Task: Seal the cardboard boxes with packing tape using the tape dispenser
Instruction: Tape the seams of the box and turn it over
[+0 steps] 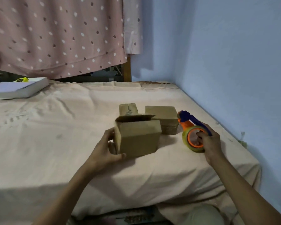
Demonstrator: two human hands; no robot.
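The left grip (pixel 107 147) holds the near box (pixel 137 137) by its left end, fingers wrapped round the far side and thumb along the bottom front edge. The box rests on the bed (pixel 55 127) with one top flap raised at the back, so it is not yet closed. Just beyond that grip's box stand two more boxes: one small and upright (pixel 128 109), one wider (pixel 162 117) to the right, between the near box and the right grip.

The right grip (pixel 208 142) is clenched on the dispenser (pixel 193 132), fingers through the orange core of the roll and the blue handle running under the hand. The cutter end points away, toward the wider box, and the roll sits low, at or just above the bed.

The boxes look small, light and thin-walled. I judge they will slide on the sheet and dent if squeezed, so a steadying hold at an end panel, low down, suits better than pressure on the flaps. The raised flap must be folded flat before tape goes on. The bed is soft, so pressing the tape down hard may tip the box; the holding hand should brace it. The dispenser is rigid plastic and best worked by its handle, with the tape's loose end, which I cannot make out here, started on a side panel.
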